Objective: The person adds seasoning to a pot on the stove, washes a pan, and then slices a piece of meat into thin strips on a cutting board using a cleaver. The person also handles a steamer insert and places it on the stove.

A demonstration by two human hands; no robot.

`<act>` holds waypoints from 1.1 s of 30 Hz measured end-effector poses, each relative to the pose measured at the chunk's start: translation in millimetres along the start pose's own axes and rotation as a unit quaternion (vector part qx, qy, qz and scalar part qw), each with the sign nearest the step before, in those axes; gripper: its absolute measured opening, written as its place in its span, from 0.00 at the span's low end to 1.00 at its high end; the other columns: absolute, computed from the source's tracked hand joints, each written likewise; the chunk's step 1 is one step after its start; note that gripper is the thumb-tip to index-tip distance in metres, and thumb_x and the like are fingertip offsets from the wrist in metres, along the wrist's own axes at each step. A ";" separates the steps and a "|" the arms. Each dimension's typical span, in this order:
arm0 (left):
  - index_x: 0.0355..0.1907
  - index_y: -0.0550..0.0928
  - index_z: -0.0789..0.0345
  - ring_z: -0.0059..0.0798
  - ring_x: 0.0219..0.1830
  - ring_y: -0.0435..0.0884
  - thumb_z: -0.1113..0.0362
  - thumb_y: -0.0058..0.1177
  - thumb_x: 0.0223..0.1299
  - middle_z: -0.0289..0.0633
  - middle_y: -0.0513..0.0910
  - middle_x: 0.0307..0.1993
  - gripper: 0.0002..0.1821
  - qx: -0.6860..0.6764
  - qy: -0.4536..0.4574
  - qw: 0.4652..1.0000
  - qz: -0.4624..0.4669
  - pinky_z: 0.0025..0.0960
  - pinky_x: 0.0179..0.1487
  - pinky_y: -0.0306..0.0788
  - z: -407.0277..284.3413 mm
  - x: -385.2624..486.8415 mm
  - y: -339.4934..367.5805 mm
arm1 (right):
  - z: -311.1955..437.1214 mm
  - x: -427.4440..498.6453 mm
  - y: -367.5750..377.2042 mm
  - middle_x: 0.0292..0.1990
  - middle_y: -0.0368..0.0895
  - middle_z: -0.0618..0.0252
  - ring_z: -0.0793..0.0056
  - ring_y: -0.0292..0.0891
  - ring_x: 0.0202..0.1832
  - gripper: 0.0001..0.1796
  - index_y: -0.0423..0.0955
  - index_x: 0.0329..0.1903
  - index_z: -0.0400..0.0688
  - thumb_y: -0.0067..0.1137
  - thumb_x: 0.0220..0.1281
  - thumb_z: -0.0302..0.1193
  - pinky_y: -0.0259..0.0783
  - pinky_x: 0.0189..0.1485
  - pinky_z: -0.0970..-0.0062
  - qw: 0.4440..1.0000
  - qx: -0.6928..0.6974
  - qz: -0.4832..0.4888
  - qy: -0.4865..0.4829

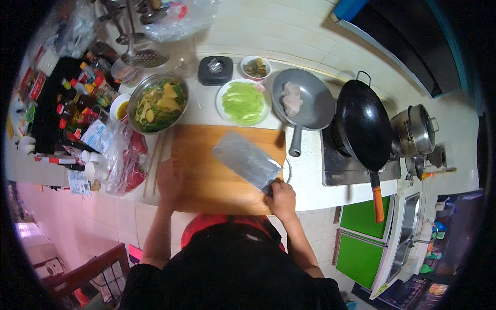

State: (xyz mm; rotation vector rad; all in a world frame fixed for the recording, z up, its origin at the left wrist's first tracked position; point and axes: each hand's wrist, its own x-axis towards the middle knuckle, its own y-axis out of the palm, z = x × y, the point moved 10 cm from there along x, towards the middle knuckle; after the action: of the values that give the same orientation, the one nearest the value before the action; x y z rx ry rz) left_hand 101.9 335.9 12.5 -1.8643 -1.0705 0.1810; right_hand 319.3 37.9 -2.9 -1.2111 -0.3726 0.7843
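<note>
A wooden cutting board [193, 155] lies at the counter's front edge before me. My right hand [283, 198] is closed around the handle of a broad-bladed cleaver [248, 159] near the board's lower right corner. The blade slants up and left above the wood; whether it touches is hard to tell. At the board's left edge is my left hand [170, 180], blurred, its fingers not distinct. Behind the board stand a plate of sliced pale green vegetable [245, 102] and a grey frying pan [319, 87] holding a piece of raw meat [291, 100].
A metal bowl of cut vegetables [158, 102] stands back left, with wooden chopsticks [155, 166] below it. Seasoning bottles [83, 95] and a plastic bag [123, 159] crowd the left. A black wok [362, 120] sits over the stove [341, 172] to the right, its handle jutting forward.
</note>
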 end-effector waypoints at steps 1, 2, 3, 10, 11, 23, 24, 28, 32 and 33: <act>0.49 0.77 0.68 0.52 0.50 0.75 0.67 0.59 0.53 0.52 0.79 0.44 0.19 -0.002 0.037 0.999 0.011 0.47 0.54 0.69 -26.7 9.0 7.0 | -2.1 0.0 2.2 0.41 0.80 0.51 0.49 0.75 0.45 0.24 0.77 0.45 0.40 0.70 0.40 0.31 0.73 0.49 0.57 1.000 -0.001 0.022 -0.003; 0.48 0.77 0.68 0.52 0.49 0.75 0.68 0.59 0.53 0.52 0.79 0.44 0.18 -0.005 0.074 0.997 0.024 0.47 0.54 0.69 -55.3 19.4 14.6 | -2.8 -0.6 -1.3 0.42 0.79 0.51 0.48 0.75 0.45 0.24 0.76 0.45 0.39 0.70 0.40 0.31 0.72 0.49 0.56 1.000 0.015 0.014 -0.017; 0.48 0.78 0.68 0.52 0.49 0.75 0.68 0.59 0.53 0.52 0.79 0.44 0.18 -0.009 0.109 0.993 0.040 0.47 0.54 0.69 -85.2 30.3 23.4 | -2.6 -1.2 -8.7 0.43 0.78 0.51 0.47 0.75 0.45 0.25 0.76 0.46 0.40 0.70 0.40 0.31 0.72 0.50 0.55 0.998 0.041 -0.015 -0.039; 0.45 0.79 0.64 0.51 0.47 0.77 0.68 0.64 0.51 0.48 0.80 0.44 0.17 -0.099 0.284 0.951 0.075 0.46 0.51 0.70 -282.4 128.8 112.4 | -29.1 -8.8 -6.7 0.45 0.76 0.49 0.46 0.72 0.49 0.26 0.76 0.49 0.43 0.71 0.43 0.33 0.69 0.51 0.55 0.984 0.163 0.012 -0.071; 0.44 0.79 0.63 0.50 0.46 0.78 0.66 0.64 0.50 0.48 0.81 0.43 0.17 -0.069 0.285 0.952 0.088 0.45 0.51 0.70 -302.6 142.3 138.8 | -30.1 -9.7 -6.0 0.46 0.76 0.48 0.46 0.72 0.51 0.26 0.75 0.50 0.43 0.71 0.45 0.34 0.69 0.53 0.55 0.982 0.168 0.011 -0.084; 0.45 0.78 0.60 0.43 0.46 0.79 0.41 0.70 0.33 0.43 0.84 0.39 0.36 0.298 0.169 0.920 0.190 0.43 0.47 0.69 -344.1 200.2 314.0 | -37.5 -8.1 20.1 0.47 0.74 0.48 0.47 0.71 0.51 0.23 0.73 0.48 0.41 0.67 0.52 0.39 0.65 0.53 0.49 0.977 0.158 0.065 -0.130; 0.46 0.77 0.60 0.43 0.47 0.79 0.42 0.70 0.33 0.43 0.84 0.40 0.36 0.299 0.162 0.921 0.189 0.43 0.47 0.68 -344.8 198.6 315.0 | -37.1 -8.8 19.8 0.47 0.75 0.48 0.47 0.71 0.50 0.23 0.73 0.47 0.41 0.67 0.52 0.39 0.65 0.52 0.50 0.977 0.153 0.064 -0.133; 0.46 0.76 0.59 0.42 0.48 0.79 0.48 0.71 0.33 0.43 0.83 0.43 0.34 0.264 0.258 0.920 0.135 0.42 0.47 0.68 -381.4 188.9 289.8 | -35.7 -11.1 18.0 0.47 0.74 0.49 0.47 0.71 0.50 0.25 0.73 0.51 0.41 0.65 0.54 0.41 0.65 0.53 0.49 0.978 0.149 0.050 -0.133; 0.48 0.76 0.59 0.44 0.47 0.78 0.53 0.72 0.34 0.44 0.82 0.42 0.34 0.246 0.298 0.915 0.116 0.42 0.48 0.68 -400.2 183.9 218.3 | -36.2 -12.2 37.7 0.51 0.73 0.49 0.46 0.68 0.54 0.28 0.72 0.58 0.42 0.62 0.57 0.43 0.62 0.59 0.48 0.980 0.109 0.127 -0.110; 0.50 0.76 0.60 0.44 0.47 0.78 0.53 0.72 0.34 0.45 0.82 0.42 0.35 0.248 0.297 0.916 0.108 0.42 0.48 0.68 -397.9 182.9 194.1 | -36.1 -11.2 36.9 0.51 0.72 0.49 0.46 0.68 0.55 0.29 0.71 0.58 0.42 0.62 0.58 0.43 0.61 0.60 0.48 0.981 0.109 0.122 -0.107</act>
State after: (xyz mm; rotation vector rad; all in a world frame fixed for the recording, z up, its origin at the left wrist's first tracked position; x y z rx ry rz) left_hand 537.8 176.7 131.2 -1.4227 -0.3499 0.0007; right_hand 322.3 10.2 -47.7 -0.9790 -0.3078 1.1430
